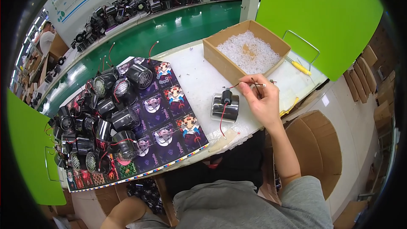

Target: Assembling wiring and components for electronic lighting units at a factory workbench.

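Observation:
My right hand is closed, thumb and fingertips pinching thin dark and red wires with a small white connector at the end. Beside it on the white worktop lies a black cylindrical unit with a clear cover. A smaller black cylinder rests on top of that unit, and a red wire hangs from it toward the table's near edge. The pinched wires seem to lead back to the small cylinder. Of my left arm only a bent part shows at the lower edge; that hand is out of sight.
An open cardboard box of small clear rings stands just beyond my right hand. A yellow-handled tool lies right of it. To the left, several similar black units are heaped on a printed sheet. Behind runs a green conveyor belt.

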### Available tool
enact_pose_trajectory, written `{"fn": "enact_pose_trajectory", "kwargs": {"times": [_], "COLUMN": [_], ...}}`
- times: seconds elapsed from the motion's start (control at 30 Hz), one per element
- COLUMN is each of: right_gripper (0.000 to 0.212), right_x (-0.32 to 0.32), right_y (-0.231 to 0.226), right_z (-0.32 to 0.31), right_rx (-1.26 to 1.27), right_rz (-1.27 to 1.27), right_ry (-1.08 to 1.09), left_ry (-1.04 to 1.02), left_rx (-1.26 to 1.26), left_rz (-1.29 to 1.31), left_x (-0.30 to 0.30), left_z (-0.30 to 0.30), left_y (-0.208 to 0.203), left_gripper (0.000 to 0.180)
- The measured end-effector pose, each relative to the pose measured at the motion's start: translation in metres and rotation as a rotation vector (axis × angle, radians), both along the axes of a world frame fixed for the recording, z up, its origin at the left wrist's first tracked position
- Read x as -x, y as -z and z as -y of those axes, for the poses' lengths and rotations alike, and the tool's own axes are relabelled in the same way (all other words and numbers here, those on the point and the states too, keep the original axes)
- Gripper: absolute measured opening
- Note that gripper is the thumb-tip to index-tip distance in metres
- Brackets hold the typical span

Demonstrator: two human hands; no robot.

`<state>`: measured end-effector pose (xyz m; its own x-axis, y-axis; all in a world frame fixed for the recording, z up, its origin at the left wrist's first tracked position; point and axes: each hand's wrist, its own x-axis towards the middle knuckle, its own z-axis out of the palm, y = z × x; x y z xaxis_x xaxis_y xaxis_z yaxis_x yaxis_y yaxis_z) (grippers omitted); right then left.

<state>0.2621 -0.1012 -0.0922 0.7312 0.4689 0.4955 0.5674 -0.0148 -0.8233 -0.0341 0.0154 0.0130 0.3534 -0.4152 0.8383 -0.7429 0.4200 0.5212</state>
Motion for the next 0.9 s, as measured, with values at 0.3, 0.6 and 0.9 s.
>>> {"fn": "enact_pose_trajectory", "kwargs": {"times": [0.3, 0.6, 0.9], "right_gripper": [0.006, 0.007, 0.006], "right_x": [0.0, -0.001, 0.002], "right_y": [0.001, -0.001, 0.002], "right_z": [0.0, -0.002, 0.0], "right_rx": [0.0, 0.009, 0.004], "right_rz": [0.042, 0.052, 0.046], "right_ry": [0.011, 0.014, 0.006], "left_ry": [-0.051, -0.244, -0.529], "left_rx": [-0.052, -0.05, 0.013], "left_rz": [0.036, 0.142, 0.227], "left_x": [-0.004, 0.0, -0.004], "left_z": [0.002, -0.002, 0.01], "left_y": [-0.003, -0.001, 0.006], "left_gripper": [0.019, 0.023, 0.074]}}
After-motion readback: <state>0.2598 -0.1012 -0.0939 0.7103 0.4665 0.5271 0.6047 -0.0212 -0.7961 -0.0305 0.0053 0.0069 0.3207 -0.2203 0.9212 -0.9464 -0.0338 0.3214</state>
